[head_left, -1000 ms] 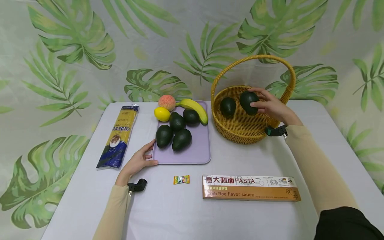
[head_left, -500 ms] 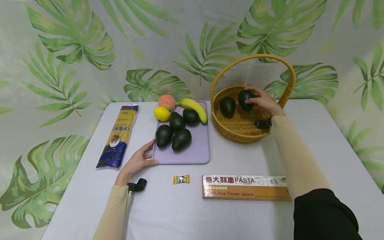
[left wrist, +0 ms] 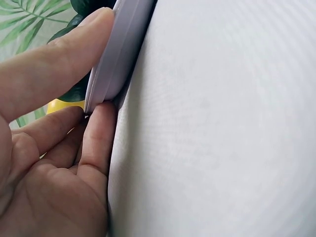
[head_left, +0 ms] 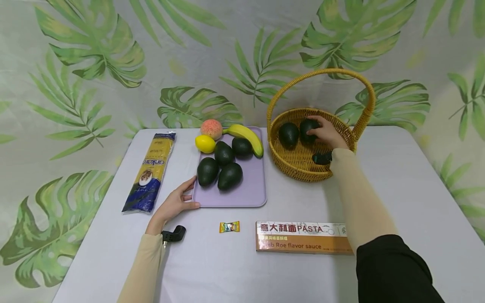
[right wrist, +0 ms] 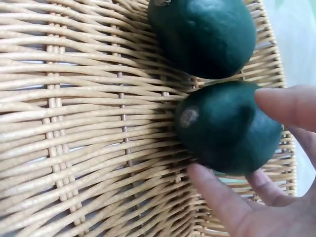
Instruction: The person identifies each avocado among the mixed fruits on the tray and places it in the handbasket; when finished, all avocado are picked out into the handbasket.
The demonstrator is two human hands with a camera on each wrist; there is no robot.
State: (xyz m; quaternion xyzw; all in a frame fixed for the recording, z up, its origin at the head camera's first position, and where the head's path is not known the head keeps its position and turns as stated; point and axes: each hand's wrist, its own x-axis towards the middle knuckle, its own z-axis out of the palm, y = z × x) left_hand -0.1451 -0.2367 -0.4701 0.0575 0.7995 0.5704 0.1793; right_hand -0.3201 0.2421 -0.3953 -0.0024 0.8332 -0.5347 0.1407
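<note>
My right hand (head_left: pixel 326 131) reaches into the yellow wicker basket (head_left: pixel 303 170) and holds a dark green avocado (head_left: pixel 307 130), with the thumb on one side and fingers on the other. In the right wrist view, this avocado (right wrist: pixel 227 128) rests against the woven wicker beside a second avocado (right wrist: pixel 207 34). My left hand (head_left: pixel 175 205) holds the near left corner of a lilac tray (head_left: pixel 251 191). In the left wrist view, its thumb lies at the tray rim (left wrist: pixel 116 64) and fingertips touch the corner. Several avocados (head_left: pixel 230 176) and a banana (head_left: pixel 244 138) lie on the tray.
A lemon (head_left: pixel 205 144) and a peach (head_left: pixel 211 129) sit at the tray's far left corner. Left of it lies a pasta bag (head_left: pixel 150 171). A small wrapped candy (head_left: pixel 229 227) and a pasta box (head_left: pixel 301 237) lie nearer. The basket's tall handle (head_left: pixel 322 72) arches over the right hand.
My right hand has moved left and down into the basket, bringing its avocado beside the other one there. The right forearm now covers part of the pasta box. My left hand has stayed put.
</note>
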